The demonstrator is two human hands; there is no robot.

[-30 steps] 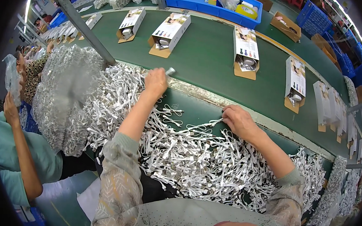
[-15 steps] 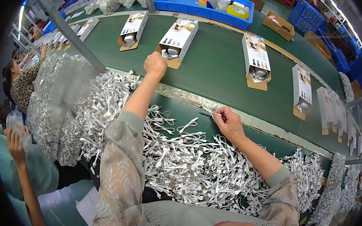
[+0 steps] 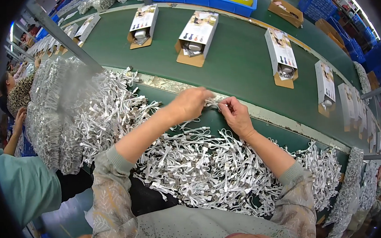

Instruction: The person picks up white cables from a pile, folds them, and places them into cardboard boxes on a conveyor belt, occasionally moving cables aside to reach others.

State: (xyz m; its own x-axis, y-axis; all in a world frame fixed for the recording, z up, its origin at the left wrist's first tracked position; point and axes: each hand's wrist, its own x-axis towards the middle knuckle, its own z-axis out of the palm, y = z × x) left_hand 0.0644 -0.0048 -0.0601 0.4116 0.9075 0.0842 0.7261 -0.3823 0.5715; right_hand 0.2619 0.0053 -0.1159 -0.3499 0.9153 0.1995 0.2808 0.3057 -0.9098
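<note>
A white cable (image 3: 210, 102) shows between a worker's two hands, in front of the pale rail (image 3: 283, 120) that edges a green belt (image 3: 237, 67). It could slip and drop back among its look-alikes if the pinch loosens before the other hand has it firmly; a second cable could also come along, since the loops below lie tangled.

The right hand (image 3: 238, 119) pinches the cable, thumb and forefinger pressed together at its end, the other fingers curled in. The left hand (image 3: 188, 105), blurred, reaches across with its fingertips at the cable; whether they have closed on it cannot be told.

Below, a pile (image 3: 203, 173) of bundled white cables spreads beneath both forearms. Beyond the rail, white boxes stand apart along the belt, the nearest box (image 3: 201, 27) with its brown flap toward the worker and small items in its mouth. Past the belt sits a blue tray (image 3: 191, 3); at left, clear bags (image 3: 49, 124) heap beside a co-worker's green sleeve (image 3: 27, 183).
</note>
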